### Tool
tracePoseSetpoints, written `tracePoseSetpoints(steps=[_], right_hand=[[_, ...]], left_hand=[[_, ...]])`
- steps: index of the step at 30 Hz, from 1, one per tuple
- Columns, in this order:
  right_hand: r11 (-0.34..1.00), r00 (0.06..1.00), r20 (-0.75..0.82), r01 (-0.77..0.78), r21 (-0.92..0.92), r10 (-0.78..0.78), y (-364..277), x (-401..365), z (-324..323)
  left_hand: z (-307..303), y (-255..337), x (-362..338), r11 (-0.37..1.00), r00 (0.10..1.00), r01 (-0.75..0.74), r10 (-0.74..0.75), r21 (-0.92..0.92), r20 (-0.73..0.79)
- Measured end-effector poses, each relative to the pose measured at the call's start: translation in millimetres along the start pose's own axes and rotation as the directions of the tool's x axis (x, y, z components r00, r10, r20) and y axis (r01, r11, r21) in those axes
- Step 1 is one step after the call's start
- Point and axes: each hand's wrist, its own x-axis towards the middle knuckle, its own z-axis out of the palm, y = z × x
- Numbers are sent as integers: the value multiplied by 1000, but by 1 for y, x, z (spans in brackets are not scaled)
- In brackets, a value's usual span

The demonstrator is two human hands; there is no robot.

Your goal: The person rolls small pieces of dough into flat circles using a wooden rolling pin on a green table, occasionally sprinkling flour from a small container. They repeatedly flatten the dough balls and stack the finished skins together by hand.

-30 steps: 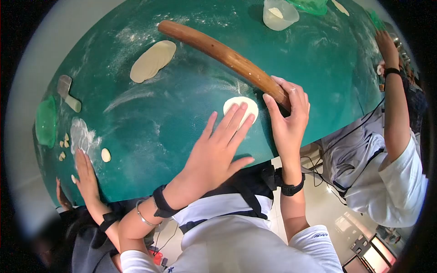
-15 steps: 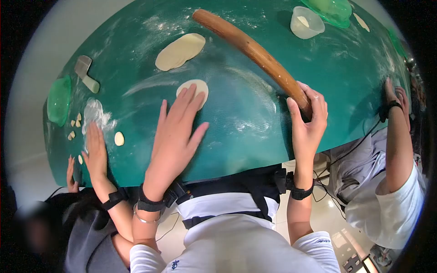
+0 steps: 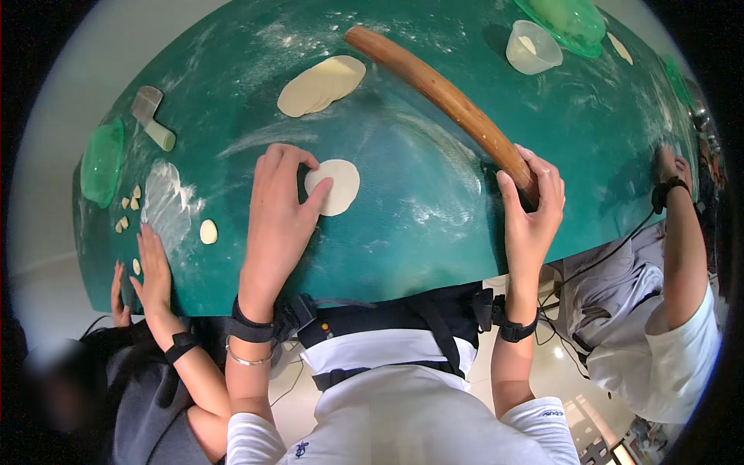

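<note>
A thin round dough wrapper [image 3: 341, 190] lies on the green table mat. My left hand [image 3: 279, 194] is at its left edge, thumb on the dough and index fingertip curled in at the rim, in a loose pinch. My right hand [image 3: 533, 205] grips the near end of a long wooden rolling pin [image 3: 442, 89], which slants away to the upper left. Beyond my left hand, a stack of overlapping dough wrappers [image 3: 322, 85] rests on the mat.
Left are a cleaver [image 3: 153, 118], a green basket [image 3: 102, 163], small dough pieces [image 3: 136, 198] and a dough disc [image 3: 208, 232], near a co-worker's hand [image 3: 155, 267]. A plastic cup [image 3: 534, 48] and green container [image 3: 570, 27] stand upper right. Another person's hand [image 3: 673, 164] is far right.
My left hand has gone from lying flat over the dough wrapper to a pinch at its left edge. The co-worker's hand at left has drawn back from the flour patch.
</note>
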Motion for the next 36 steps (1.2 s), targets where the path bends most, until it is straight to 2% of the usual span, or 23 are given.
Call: tracePoseSetpoints(steps=[3, 6, 15, 18, 20, 22, 24, 27, 30, 32, 34, 36], right_hand=[[1000, 1000, 8, 3, 5, -3, 1, 0, 1], [1000, 1000, 15, 22, -10, -22, 1, 1, 1], [999, 999, 23, 27, -25, -27, -3, 1, 0], [1000, 999, 27, 25, -19, -24, -4, 1, 0], [1000, 999, 29, 17, -7, -17, -4, 1, 0], [1000, 1000, 28, 13, -5, -13, -3, 0, 0], [1000, 1000, 28, 14, 1, -14, -2, -1, 0], [1000, 999, 28, 25, 9, -26, 0, 0, 1], [999, 999, 35, 38, -5, -38, 0, -1, 0], [999, 998, 34, 45, -15, -44, -1, -1, -1], [999, 998, 36, 48, -26, -47, -2, 0, -1], [998, 998, 37, 51, -33, -50, -3, 1, -1]], left_hand=[[1, -1, 0, 995, 999, 43, -40, -93, 35], [0, 4, 0, 958, 977, 205, -187, -200, 105], [-4, -7, -6, 960, 977, 175, -142, -221, 156], [-5, -7, -9, 973, 991, 107, -86, -204, 107], [-6, -10, -8, 896, 983, 175, -140, -407, 115], [-14, -15, -6, 755, 969, 249, -193, -606, 157], [-29, -26, -2, 791, 966, 248, -248, -560, 78], [-52, -37, 14, 881, 935, 262, -333, -393, -125], [-50, -34, 22, 984, 913, 141, -171, -108, -370], [-39, -16, 14, 970, 965, 166, -124, 178, -230], [-25, -16, -2, 994, 1000, 20, -19, 107, -3], [-26, -17, -2, 978, 999, -27, 35, 208, -33]])
